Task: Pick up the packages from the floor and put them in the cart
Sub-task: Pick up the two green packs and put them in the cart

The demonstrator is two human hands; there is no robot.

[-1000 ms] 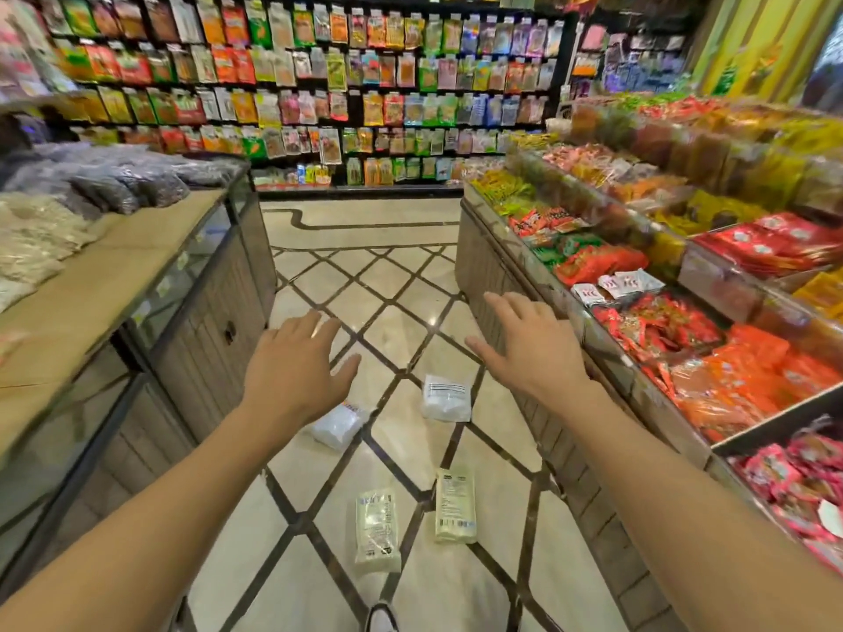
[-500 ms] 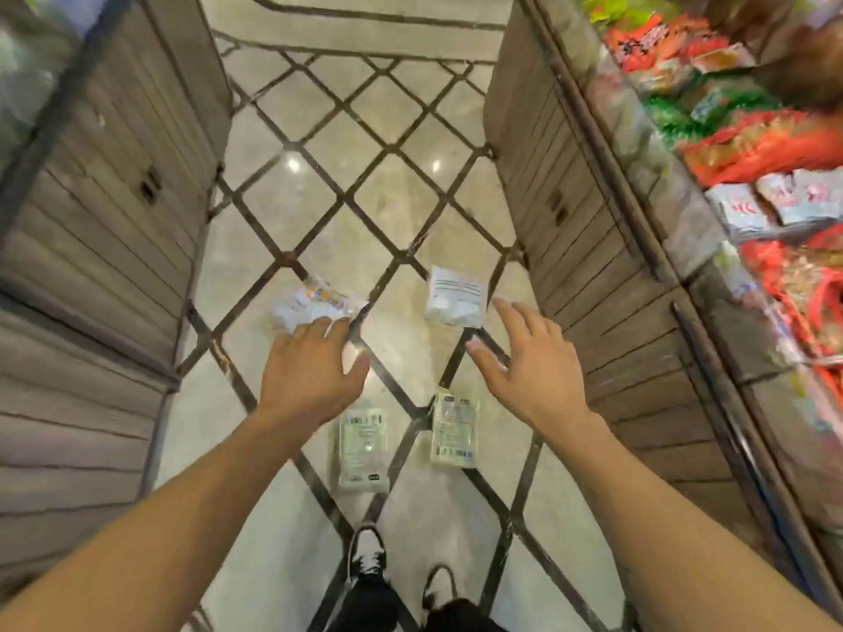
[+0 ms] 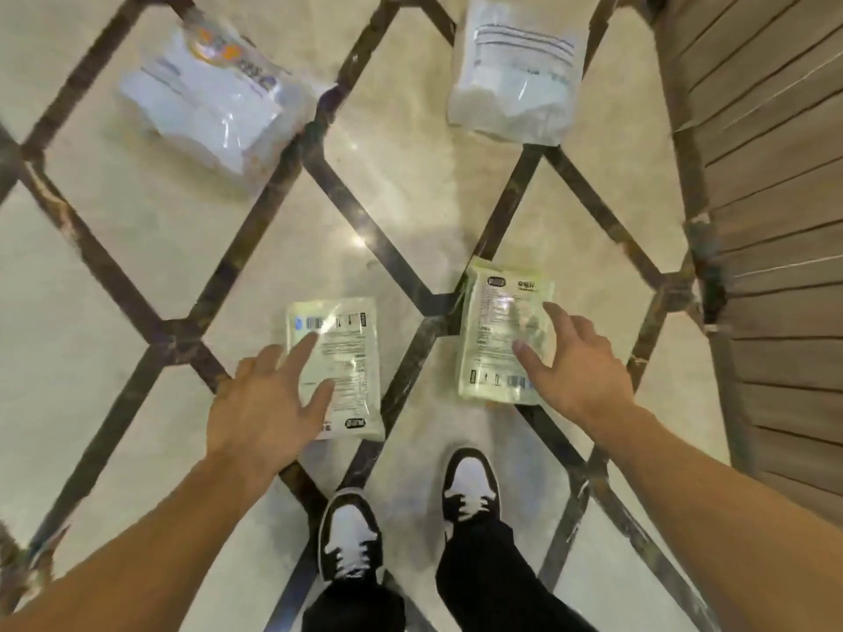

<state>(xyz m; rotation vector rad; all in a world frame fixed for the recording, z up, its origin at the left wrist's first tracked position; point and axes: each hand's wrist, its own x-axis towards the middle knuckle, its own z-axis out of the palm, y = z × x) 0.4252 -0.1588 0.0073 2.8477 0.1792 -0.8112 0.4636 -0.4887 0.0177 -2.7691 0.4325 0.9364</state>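
Note:
Several packages lie flat on the tiled floor. My left hand (image 3: 269, 403) hovers with spread fingers over the left edge of a pale green packet (image 3: 349, 358). Over the right side of a second pale green packet (image 3: 495, 330), my right hand (image 3: 572, 362) is spread the same way. Neither hand grips anything. Farther off lie a white bag with an orange label (image 3: 210, 93) at the upper left and a white bag with a printed label (image 3: 515, 70) at the upper right. No cart is in view.
My two black-and-white shoes (image 3: 351, 535) stand just below the green packets. A wooden slatted counter base (image 3: 766, 221) runs along the right side. The floor (image 3: 114, 289) is cream marble with dark diagonal strips.
The view has dropped steeply toward the floor and closer to it. Both hands have come down from chest height to just over the two green packets.

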